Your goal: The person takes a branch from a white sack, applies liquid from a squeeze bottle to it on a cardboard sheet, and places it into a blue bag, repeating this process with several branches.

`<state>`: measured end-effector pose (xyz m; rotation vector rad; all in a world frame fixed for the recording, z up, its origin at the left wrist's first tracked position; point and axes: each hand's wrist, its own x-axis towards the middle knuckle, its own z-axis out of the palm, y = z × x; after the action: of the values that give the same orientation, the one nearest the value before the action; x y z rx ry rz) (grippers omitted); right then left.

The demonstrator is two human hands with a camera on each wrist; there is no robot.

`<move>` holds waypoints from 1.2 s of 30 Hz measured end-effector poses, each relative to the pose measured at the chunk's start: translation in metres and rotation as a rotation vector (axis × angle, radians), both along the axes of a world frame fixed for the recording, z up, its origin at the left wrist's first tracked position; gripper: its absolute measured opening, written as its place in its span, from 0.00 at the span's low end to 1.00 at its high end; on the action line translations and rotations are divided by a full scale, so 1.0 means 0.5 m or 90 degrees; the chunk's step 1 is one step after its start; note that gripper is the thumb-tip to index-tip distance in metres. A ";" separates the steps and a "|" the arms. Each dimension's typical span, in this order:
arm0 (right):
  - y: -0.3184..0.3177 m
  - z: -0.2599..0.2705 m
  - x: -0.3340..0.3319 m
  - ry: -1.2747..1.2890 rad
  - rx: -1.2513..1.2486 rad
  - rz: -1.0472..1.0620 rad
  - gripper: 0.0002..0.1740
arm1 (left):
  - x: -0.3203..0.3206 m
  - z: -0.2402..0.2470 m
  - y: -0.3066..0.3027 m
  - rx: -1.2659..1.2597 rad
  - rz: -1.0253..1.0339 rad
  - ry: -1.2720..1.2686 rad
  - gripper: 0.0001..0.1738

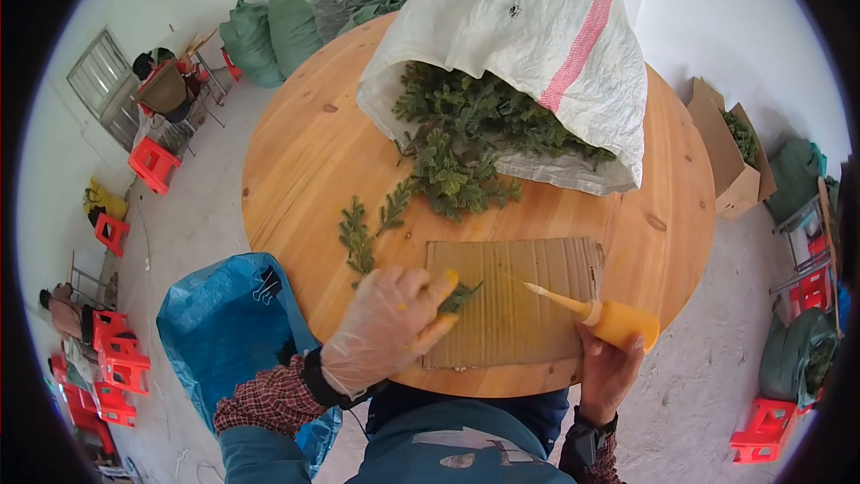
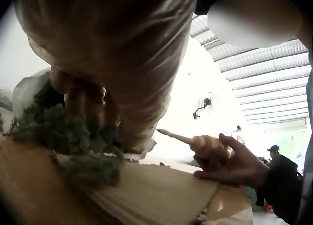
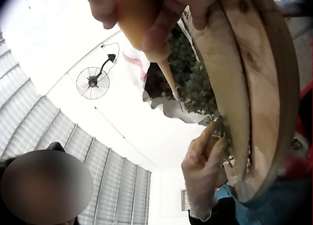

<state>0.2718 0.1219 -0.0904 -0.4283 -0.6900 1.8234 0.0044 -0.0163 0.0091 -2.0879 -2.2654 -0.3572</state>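
My left hand (image 1: pixel 381 323), in a clear plastic glove with yellow-stained fingertips, pinches a small green fir-like sprig (image 1: pixel 461 297) over the left part of a flat cardboard piece (image 1: pixel 520 309). In my bare right hand (image 1: pixel 609 375) is an orange squeeze bottle (image 1: pixel 624 326) with a long thin nozzle, held near the cardboard's right edge. Its tip points left toward the sprig, with a gap between them. The right wrist view shows the bottle (image 3: pixel 139 22) gripped by curled fingers. Loose sprigs (image 1: pixel 356 235) lie on the wooden table left of the cardboard.
A white woven sack (image 1: pixel 502 22) spills green branches (image 1: pixel 452 175) onto the round table (image 1: pixel 305 161). A blue bag (image 1: pixel 206 323) hangs open at the table's left edge. Red stools (image 1: pixel 152 164), green sacks (image 1: pixel 294 18) and a carton (image 1: pixel 721 157) stand around; people sit at left.
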 end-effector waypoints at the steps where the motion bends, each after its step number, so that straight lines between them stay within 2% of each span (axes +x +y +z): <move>1: 0.000 -0.002 0.000 0.004 0.004 0.007 0.28 | 0.009 -0.001 0.006 -0.050 -0.008 -0.002 0.26; 3: 0.001 -0.004 0.003 0.012 0.012 0.019 0.28 | 0.017 -0.007 0.008 -0.098 -0.014 -0.005 0.25; 6: -0.001 0.004 0.002 0.002 0.019 0.020 0.28 | 0.023 -0.038 0.012 -0.093 -0.153 0.087 0.23; 7: -0.005 0.006 0.003 -0.002 0.018 0.019 0.28 | 0.022 -0.043 0.014 -0.095 -0.158 0.085 0.23; 10: -0.010 0.012 0.001 -0.022 0.015 0.003 0.28 | 0.010 -0.052 0.008 0.030 -0.201 0.061 0.23; 16: -0.016 -0.005 0.011 -0.101 0.057 0.002 0.30 | 0.018 -0.035 -0.016 0.018 -0.163 0.065 0.24; 20: -0.039 0.000 0.007 -0.231 0.089 -0.072 0.36 | 0.024 -0.046 -0.013 0.002 -0.157 0.068 0.24; 23: -0.051 -0.007 0.030 -0.355 0.174 -0.112 0.45 | 0.029 -0.053 -0.009 -0.011 -0.171 0.091 0.23; 24: -0.055 -0.005 0.032 -0.357 0.174 -0.114 0.45 | 0.033 -0.050 -0.008 -0.020 -0.169 0.113 0.23; 27: -0.069 0.017 0.043 -0.503 0.317 -0.130 0.49 | 0.044 -0.051 -0.009 -0.038 -0.164 0.154 0.24; 32: -0.088 0.076 0.005 -0.450 0.320 -0.123 0.49 | 0.052 -0.069 -0.011 -0.010 -0.128 0.122 0.24; 35: -0.090 0.081 0.005 -0.528 0.480 -0.133 0.48 | 0.054 -0.071 -0.011 0.005 -0.122 0.096 0.25; 36: -0.093 0.082 0.003 -0.531 0.480 -0.134 0.48 | 0.056 -0.072 -0.011 0.010 -0.118 0.096 0.25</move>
<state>0.2735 0.0755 -0.0494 -0.7073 -1.7400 1.0165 0.0322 -0.0217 -0.0270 -2.2407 -1.9880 -0.2151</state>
